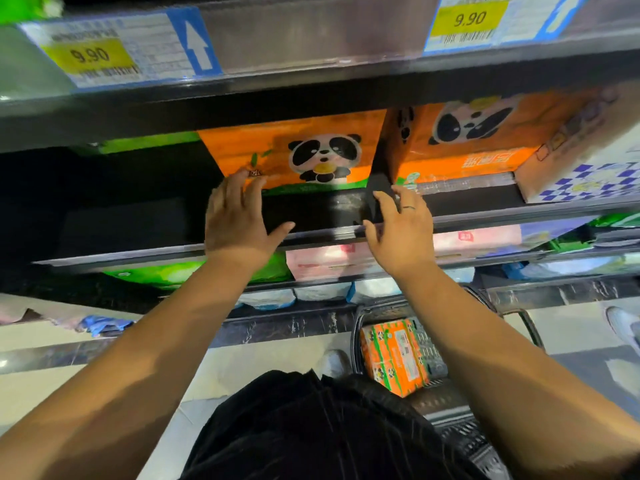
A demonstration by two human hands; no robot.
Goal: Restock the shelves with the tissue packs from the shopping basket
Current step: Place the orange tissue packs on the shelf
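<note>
Here, an orange panda pack (311,150) is seen standing on the dark shelf (311,213) at the centre of the frame, and its lower left corner is touched by the straight fingers of the left hand (239,220). The right hand (398,230) is held open just right of that pack, fingers loosely spread over the shelf's front edge, before the dark gap parting this pack from a second orange pack (485,133) at upper right; nothing is gripped by it. A third pack (398,355) is seen lying in the basket (355,341) on the floor at lower right.
</note>
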